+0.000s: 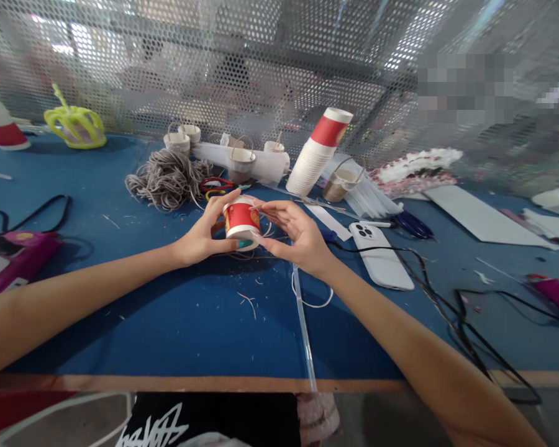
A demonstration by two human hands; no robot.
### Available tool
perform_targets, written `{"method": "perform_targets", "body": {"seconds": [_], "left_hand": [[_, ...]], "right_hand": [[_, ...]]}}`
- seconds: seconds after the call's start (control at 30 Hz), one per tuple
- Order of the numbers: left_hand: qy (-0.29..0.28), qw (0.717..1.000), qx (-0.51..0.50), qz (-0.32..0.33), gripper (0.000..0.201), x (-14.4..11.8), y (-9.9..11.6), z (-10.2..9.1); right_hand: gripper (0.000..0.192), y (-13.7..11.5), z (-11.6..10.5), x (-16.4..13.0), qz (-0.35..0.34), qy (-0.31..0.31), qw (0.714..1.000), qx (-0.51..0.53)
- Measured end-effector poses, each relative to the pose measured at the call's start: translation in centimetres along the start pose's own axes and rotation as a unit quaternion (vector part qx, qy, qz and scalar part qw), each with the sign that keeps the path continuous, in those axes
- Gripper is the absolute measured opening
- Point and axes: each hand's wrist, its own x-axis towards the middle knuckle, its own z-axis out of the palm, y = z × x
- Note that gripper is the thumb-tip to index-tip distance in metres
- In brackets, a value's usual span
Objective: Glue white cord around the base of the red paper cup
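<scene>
A black garment with white lettering point(168, 425) lies closest to the lens, below the wooden front edge of the blue-covered work surface point(177, 329). Out from there both bare forearms reach to the small cut-down paper cup with a red band and white rim point(241, 221), held just above the surface at its middle. The left hand point(202, 236) is clamped on the cup's left side, thumb over the top and fingers under the base. The right hand point(293, 233) has its grip partly apart, fingertips touching the cup's right edge, pinching what may be a thin strand; that is too fine to tell.

Behind the cup lies a tangle of grey cord point(168, 177), with red-handled scissors point(217, 184) between the two. Further back stand several small finished-looking cups with string handles point(240, 162), and behind and to the right of the held cup leans a tilted stack of white paper cups topped by a red one point(317, 155). A white phone point(381, 256) lies face down to the cup's right, and a clear plastic rod point(302, 323) runs from near the cup to the front edge.

By my reading, the step in hand is fitting a cord handle to this cup. The next move seems to call for a steady left hold while the right hand guides the strand through or against the rim.
</scene>
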Motion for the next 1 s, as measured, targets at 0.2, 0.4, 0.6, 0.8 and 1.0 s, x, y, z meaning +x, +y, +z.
{"method": "perform_targets", "body": {"seconds": [0.2,0.4,0.6,0.8,1.0], "left_hand": [[0.004,1.000,0.011,0.021,0.089,-0.02,-0.22,0.00],[0.014,0.999,0.026,0.017,0.090,-0.06,-0.34,0.03],[0.017,0.999,0.024,0.014,0.090,-0.03,-0.34,-0.03],[0.010,1.000,0.020,0.017,0.089,0.02,-0.30,-0.02],[0.014,1.000,0.019,0.015,0.090,-0.02,-0.35,-0.05]], "right_hand": [[0.050,-0.09,0.29,-0.15,0.001,-0.006,1.000,0.001],[0.046,0.45,0.75,-0.16,0.007,0.017,1.000,-0.007],[0.044,0.25,0.75,-0.21,0.002,0.011,1.000,-0.003],[0.039,0.21,0.88,-0.16,0.012,0.010,1.000,0.000],[0.043,0.51,0.86,-0.20,-0.001,0.006,1.000,-0.020]]}}
